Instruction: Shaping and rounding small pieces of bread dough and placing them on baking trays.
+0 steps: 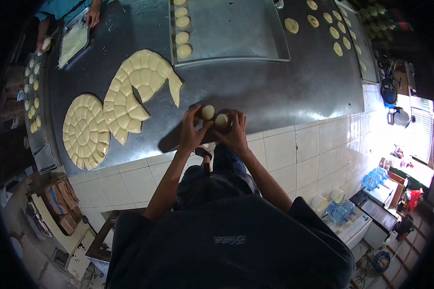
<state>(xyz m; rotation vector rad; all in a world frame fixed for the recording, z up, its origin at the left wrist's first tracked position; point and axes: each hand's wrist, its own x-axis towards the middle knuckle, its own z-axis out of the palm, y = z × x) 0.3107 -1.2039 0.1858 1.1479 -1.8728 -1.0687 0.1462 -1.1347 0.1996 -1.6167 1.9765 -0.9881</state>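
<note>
White tiles (282, 149) run below the metal surface (275, 96); at right, daylight glares through a slatted window (422, 137) and the floor (411, 249) is tiled.

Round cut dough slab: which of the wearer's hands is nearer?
Left. The left hand is to the right of the round cut dough slab; the right hand is farther right.

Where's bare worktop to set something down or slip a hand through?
Bare: worktop right of the right hand, short of the flat dough rounds; the strip between the left hand and tray; the tray right of its dough-ball column. Crowded: the left side, with two sectioned dough sheets; and between the hands, at two dough balls.
</note>
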